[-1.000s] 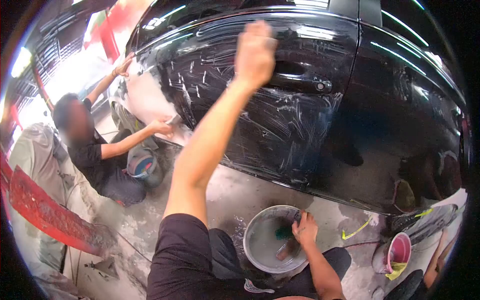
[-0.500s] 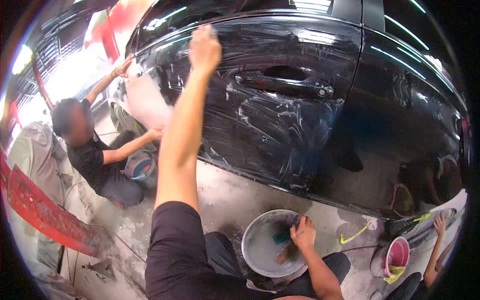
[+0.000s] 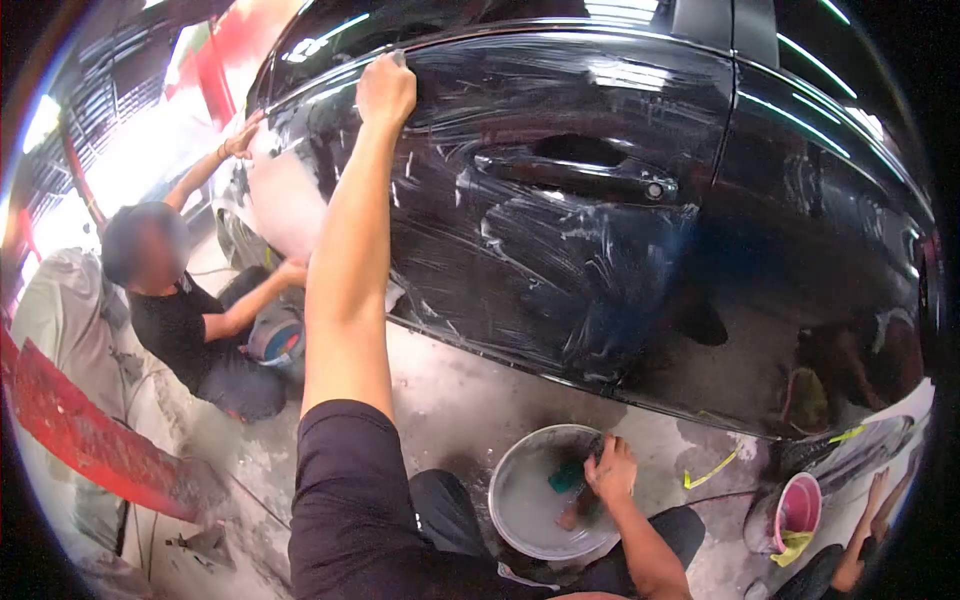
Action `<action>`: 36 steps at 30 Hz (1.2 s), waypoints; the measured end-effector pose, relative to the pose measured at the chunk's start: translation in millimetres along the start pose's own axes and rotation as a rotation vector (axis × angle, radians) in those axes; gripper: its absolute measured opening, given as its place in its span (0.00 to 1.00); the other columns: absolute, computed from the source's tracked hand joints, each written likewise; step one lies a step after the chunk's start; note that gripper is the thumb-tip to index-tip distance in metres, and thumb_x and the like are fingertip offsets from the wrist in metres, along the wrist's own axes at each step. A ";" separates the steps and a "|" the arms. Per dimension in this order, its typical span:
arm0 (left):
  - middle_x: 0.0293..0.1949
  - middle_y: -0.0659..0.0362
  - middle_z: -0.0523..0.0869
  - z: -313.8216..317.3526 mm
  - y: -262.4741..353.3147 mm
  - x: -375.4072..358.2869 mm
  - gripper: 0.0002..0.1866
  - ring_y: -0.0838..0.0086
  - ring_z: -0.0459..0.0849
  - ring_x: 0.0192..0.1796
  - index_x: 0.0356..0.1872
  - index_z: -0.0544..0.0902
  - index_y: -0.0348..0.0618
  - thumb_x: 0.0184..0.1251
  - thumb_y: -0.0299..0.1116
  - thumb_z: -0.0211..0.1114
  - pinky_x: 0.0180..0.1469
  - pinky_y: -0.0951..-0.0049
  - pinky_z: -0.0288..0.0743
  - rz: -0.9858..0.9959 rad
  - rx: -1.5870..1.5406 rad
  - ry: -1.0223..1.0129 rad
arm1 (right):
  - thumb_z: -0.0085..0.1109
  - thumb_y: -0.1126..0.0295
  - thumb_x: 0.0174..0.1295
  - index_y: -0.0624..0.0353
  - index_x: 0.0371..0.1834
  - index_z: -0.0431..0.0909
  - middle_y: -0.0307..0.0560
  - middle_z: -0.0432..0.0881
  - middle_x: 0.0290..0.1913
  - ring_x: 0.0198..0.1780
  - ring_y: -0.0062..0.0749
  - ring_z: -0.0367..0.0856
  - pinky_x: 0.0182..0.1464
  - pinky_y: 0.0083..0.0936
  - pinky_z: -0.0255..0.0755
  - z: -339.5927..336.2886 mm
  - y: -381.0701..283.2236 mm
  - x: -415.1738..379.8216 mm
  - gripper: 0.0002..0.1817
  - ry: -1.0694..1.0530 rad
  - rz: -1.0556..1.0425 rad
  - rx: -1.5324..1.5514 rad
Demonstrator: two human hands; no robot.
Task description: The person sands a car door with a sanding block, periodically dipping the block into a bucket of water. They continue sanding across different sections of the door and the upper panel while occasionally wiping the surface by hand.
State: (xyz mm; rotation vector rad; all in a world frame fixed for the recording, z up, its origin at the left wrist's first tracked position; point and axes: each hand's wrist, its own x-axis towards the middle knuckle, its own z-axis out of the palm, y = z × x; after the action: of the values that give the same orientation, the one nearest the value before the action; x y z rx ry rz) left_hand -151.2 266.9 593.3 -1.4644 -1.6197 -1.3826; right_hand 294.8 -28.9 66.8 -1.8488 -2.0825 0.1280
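Observation:
My left hand [image 3: 387,90] is closed and pressed against the upper part of a black car door [image 3: 560,240], just below the window trim. A small greyish piece shows at its fingertips, too hidden to name. Whitish smears and wet streaks cover the door around the handle [image 3: 575,172]. Low in front of me, my right hand [image 3: 612,470] is curled over the right rim of a round bucket [image 3: 497,510]. Cloudy grey water fills the bucket, with a green piece [image 3: 565,478] and a brown block [image 3: 570,515] in it.
At left a co-worker [image 3: 175,300] crouches by a pale panel, beside a bucket [image 3: 275,335]. A red slanted beam [image 3: 95,440] stands nearer. On the right are a pink bucket [image 3: 800,505] with a yellow cloth [image 3: 792,548] and another person's arms [image 3: 868,520]. Cables cross the floor.
My left hand has slid a little to the left along the door. My right hand stays on the bucket rim. The person at right has lowered a hand from the car's lower panel.

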 end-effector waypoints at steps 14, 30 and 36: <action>0.47 0.39 0.93 10.9 -14.2 6.6 0.17 0.45 0.93 0.52 0.39 0.91 0.34 0.70 0.36 0.57 0.57 0.43 0.81 -0.005 0.228 -0.059 | 0.66 0.59 0.62 0.63 0.70 0.73 0.63 0.83 0.54 0.58 0.60 0.83 0.59 0.50 0.80 -0.9 0.5 3.9 0.33 -0.013 0.020 -0.025; 0.53 0.35 0.91 6.5 72.7 -25.2 0.19 0.44 0.90 0.59 0.49 0.90 0.30 0.68 0.34 0.58 0.67 0.46 0.77 0.153 0.043 -0.081 | 0.65 0.56 0.63 0.62 0.71 0.73 0.63 0.82 0.58 0.59 0.59 0.83 0.61 0.48 0.79 9.3 4.0 1.8 0.35 -0.019 0.009 -0.036; 0.69 0.32 0.80 27.7 78.6 -59.2 0.25 0.41 0.78 0.74 0.69 0.77 0.25 0.75 0.29 0.56 0.81 0.50 0.66 0.469 -0.125 0.109 | 0.67 0.58 0.62 0.63 0.70 0.73 0.63 0.82 0.56 0.58 0.59 0.83 0.61 0.50 0.79 3.1 1.9 -1.8 0.35 -0.008 -0.047 -0.045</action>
State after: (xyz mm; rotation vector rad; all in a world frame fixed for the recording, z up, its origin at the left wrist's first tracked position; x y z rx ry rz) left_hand -55.9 260.6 556.8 -1.6734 -1.0473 -1.2776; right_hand 295.7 -29.8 62.9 -1.8263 -2.1499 0.0775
